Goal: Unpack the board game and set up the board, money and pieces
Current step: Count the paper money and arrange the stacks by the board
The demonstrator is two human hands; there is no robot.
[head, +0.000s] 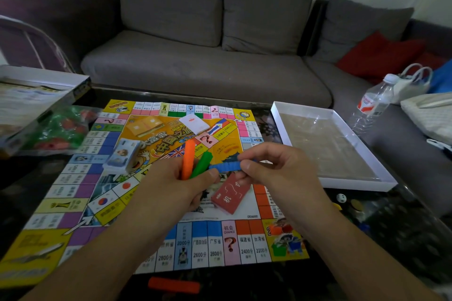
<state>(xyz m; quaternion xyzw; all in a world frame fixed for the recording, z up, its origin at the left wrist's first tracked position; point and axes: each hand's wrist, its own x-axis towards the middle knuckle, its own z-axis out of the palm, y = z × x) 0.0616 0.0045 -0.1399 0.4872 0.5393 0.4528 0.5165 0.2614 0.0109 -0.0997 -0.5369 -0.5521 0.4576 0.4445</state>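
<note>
at frame centre, the left hand [188,178] grips an orange stick [188,159] and a green stick [201,165]; the right hand [271,168] pinches a blue stick [225,166] above the game board [171,203].

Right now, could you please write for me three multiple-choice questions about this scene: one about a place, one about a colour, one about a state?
1. Where does the red rectangular card deck lie?
A. on the paper game board
B. in the white box tray
C. on the sofa

2. Which colour is the plastic stick that the right hand pinches?
A. orange
B. blue
C. green

3. How is the clear plastic water bottle?
A. lying down
B. uncapped
C. upright, capped

Answers:
1 A: the deck rests on the board's printed centre.
2 B: the right fingers pinch the blue stick; the left hand holds the orange and green ones.
3 C: it stands with its white cap on.
</note>
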